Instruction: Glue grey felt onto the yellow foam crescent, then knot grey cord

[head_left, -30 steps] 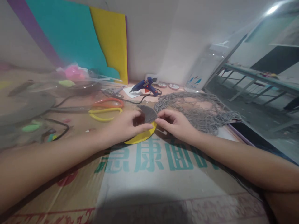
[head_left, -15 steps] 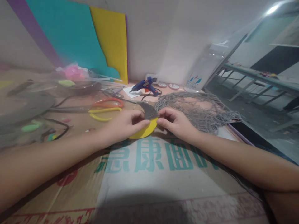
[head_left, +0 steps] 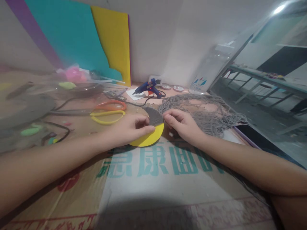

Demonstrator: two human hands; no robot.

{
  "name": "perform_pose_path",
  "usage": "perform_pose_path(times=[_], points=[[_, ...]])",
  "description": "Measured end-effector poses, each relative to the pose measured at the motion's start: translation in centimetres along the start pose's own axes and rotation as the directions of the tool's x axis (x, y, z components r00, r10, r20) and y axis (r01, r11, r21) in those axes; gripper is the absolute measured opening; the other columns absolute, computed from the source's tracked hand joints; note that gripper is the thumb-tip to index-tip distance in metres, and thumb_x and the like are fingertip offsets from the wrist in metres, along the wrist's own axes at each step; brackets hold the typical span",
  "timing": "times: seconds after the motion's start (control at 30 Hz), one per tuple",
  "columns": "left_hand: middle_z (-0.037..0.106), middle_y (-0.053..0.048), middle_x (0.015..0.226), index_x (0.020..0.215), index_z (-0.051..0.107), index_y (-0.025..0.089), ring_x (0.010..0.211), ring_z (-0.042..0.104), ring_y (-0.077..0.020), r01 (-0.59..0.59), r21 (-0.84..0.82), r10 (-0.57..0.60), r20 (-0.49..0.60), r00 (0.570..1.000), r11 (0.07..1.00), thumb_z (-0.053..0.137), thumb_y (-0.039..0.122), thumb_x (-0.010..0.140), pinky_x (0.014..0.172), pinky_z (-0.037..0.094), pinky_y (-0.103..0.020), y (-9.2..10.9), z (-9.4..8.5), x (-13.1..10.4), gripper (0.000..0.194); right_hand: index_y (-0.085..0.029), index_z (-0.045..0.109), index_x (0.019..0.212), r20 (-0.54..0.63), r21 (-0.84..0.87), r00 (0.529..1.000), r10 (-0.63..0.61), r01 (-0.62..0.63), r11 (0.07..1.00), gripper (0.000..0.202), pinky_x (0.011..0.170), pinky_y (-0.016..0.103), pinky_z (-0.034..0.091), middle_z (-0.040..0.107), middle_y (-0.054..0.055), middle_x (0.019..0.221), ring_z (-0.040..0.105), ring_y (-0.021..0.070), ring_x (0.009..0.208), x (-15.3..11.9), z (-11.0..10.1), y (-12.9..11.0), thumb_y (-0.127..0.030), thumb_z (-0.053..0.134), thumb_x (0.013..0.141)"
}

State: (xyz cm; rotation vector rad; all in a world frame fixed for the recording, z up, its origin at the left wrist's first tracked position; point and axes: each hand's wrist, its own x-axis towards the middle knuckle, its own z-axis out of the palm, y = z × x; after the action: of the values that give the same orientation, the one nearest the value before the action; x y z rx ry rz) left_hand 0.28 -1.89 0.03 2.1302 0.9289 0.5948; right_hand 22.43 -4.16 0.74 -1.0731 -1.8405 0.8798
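A round yellow disc [head_left: 150, 136] is held just above the cardboard, its far part covered by rows of grey yarn [head_left: 153, 115]. My left hand [head_left: 136, 126] grips the disc from the left, thumb on top and fingers curled at its far side. At the right rim, my right hand [head_left: 178, 123] is closed in a pinch, apparently on a strand of the grey yarn; the strand itself is hardly visible between the fingertips. Behind that hand lies a loose heap of grey yarn [head_left: 216, 111].
Scissors with orange and yellow handles [head_left: 107, 117] lie to the left. A blue glue gun [head_left: 150, 88] with a lit red light stands at the back. A clear bottle [head_left: 203, 73], a dark phone-like slab [head_left: 259, 137] and printed cardboard [head_left: 148, 191] surround the work.
The disc has tilted or shifted slightly toward me, showing more of its yellow face. My right fingertips have moved slightly right and pinch more tightly beside the rim.
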Motion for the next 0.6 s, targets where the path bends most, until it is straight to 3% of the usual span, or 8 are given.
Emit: perform_pose_path(times=[0.2, 0.4, 0.53, 0.6], points=[[0.053, 0.003, 0.066, 0.076, 0.056, 0.017, 0.061, 0.048, -0.0109, -0.028, 0.003, 0.028, -0.025, 0.999, 1.000, 0.060, 0.048, 0.086, 0.054, 0.034, -0.022, 0.15, -0.03, 0.10, 0.033, -0.017, 0.058, 0.077, 0.010, 0.013, 0.998, 0.064, -0.065, 0.998, 0.024, 0.045, 0.020, 0.036, 0.051, -0.004, 0.060, 0.045, 0.0072, 0.050, -0.11, 0.05, -0.24, -0.038, 0.059, 0.089], [0.058, 0.002, 0.073, 0.089, 0.059, 0.018, 0.065, 0.054, -0.0122, -0.060, -0.139, 0.053, -0.057, 0.997, 0.988, 0.066, 0.047, 0.083, 0.057, 0.041, -0.022, -0.45, 0.27, 0.19, 0.031, -0.017, 0.058, 0.077, -0.047, -0.008, 0.997, 0.063, -0.064, 0.998, 0.026, 0.049, 0.021, 0.037, 0.053, -0.004, 0.061, 0.047, 0.0074, 0.051, 0.00, 0.15, -0.19, -0.040, 0.060, 0.089], [0.061, 0.000, 0.071, 0.093, 0.062, 0.017, 0.057, 0.052, -0.0113, -0.038, -0.266, -0.007, -0.168, 0.986, 0.963, 0.047, 0.050, 0.094, 0.052, 0.040, -0.022, -0.53, 0.00, 0.23, 0.036, -0.017, 0.057, 0.077, -0.070, 0.010, 0.995, 0.069, -0.069, 0.998, 0.027, 0.048, 0.021, 0.038, 0.051, -0.005, 0.060, 0.045, 0.0070, 0.049, -0.05, 0.12, -0.18, -0.041, 0.059, 0.089], [0.067, -0.003, 0.077, 0.094, 0.066, 0.017, 0.064, 0.058, -0.0132, -0.014, -0.238, -0.049, -0.254, 0.966, 0.971, 0.052, 0.046, 0.093, 0.057, 0.044, -0.023, -0.43, -0.29, 0.27, 0.032, -0.017, 0.057, 0.077, -0.077, 0.004, 0.995, 0.059, -0.059, 0.998, 0.027, 0.047, 0.021, 0.037, 0.050, -0.005, 0.060, 0.044, 0.0068, 0.049, -0.07, 0.11, -0.15, -0.041, 0.059, 0.089]])
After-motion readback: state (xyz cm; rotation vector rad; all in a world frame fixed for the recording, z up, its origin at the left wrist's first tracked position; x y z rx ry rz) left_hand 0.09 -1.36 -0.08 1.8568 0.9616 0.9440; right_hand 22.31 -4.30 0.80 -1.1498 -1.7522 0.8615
